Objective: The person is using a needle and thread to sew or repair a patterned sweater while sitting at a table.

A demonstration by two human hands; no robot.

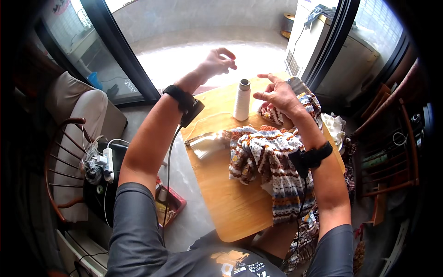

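My left hand point(218, 63) is raised beyond the far side of the table, its fingers bent and the fingertips close together. Glare hides whether a thin thread is between them. To the right, my right hand point(277, 94) hovers above the cloth with thumb and index finger apart; I see nothing held in it. Between and below the hands, a cone of white yarn point(242, 104) stands upright, a pale strand running left from it across the wood. A multicoloured patterned knit garment point(263, 149) lies crumpled under my right forearm and hangs over the table's near edge.
The wooden table point(221, 204) has a rounded near corner. A blurred pale thing point(207, 144) lies at its left edge. A power strip point(108, 164) rests left beside a wooden chair point(65, 166); a red tray point(176, 206) is on the floor. Cables hang from both wrist straps.
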